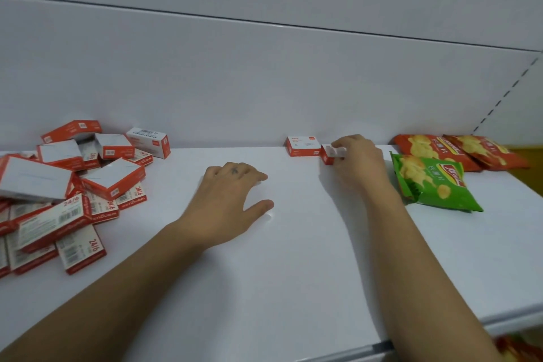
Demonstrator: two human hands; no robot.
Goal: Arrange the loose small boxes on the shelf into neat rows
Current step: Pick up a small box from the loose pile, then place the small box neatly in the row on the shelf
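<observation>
The left hand [232, 200] lies flat on the white shelf [293, 258], fingers spread, with nothing in it. Just to its left sits the messy pile of small boxes [67, 185], red and white, some flat, some tipped on each other. These are not sorted yet.

Further right, one box [302, 145] stands by the back wall. It looks like the start of a row. Right beside it is a second box [329, 156], and the right hand [358, 161] pinches it with curled fingers and thumb. The box is down at the shelf, near the first one. I cannot tell if the two touch.

To do this step well, I think the hand should push the second box against the side of the first. It should face the same way and sit just as close to the wall. Then the fingers should let go softly, so nothing slides.

Both arms reach forward over the shelf. The right arm reaches further back.

Right of that hand lie a green chip bag [432, 185] and red chip bags [458, 153].
</observation>
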